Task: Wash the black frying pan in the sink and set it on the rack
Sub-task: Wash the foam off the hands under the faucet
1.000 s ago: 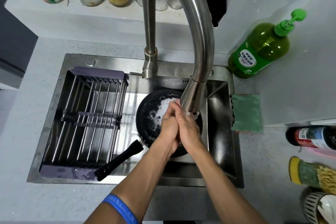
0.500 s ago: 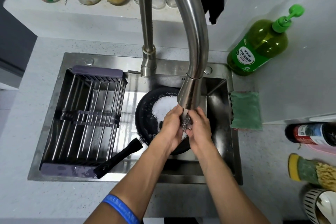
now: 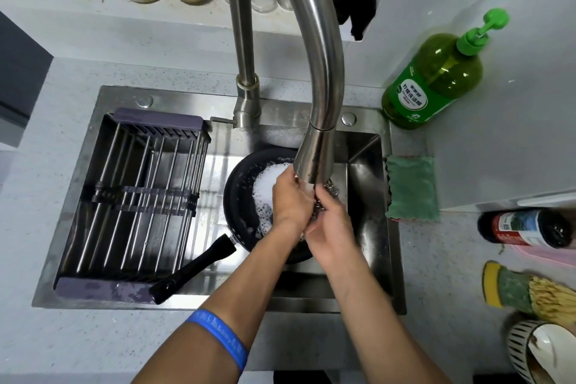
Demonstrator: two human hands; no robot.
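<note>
The black frying pan (image 3: 239,196) lies flat in the sink (image 3: 174,103) with white foam (image 3: 268,181) inside it. Its black handle (image 3: 194,269) points to the lower left and rests over the front edge of the rack (image 3: 134,196). My left hand (image 3: 290,198) and my right hand (image 3: 332,229) are pressed together over the pan, right under the faucet spout (image 3: 314,159). Between them they squeeze a steel scourer (image 3: 331,188), which peeks out above my right hand. Neither hand touches the pan.
The grey wire rack fills the left half of the sink. A green soap pump bottle (image 3: 433,78) stands at the back right and a green cloth (image 3: 411,187) lies on the right rim. Bottles, a brush and a bowl sit at the far right; jars line the back shelf.
Both hands have shifted slightly up and right, closer under the spout. They were clasped palm to palm; now the steel scourer shows between them. The pan has not moved.
</note>
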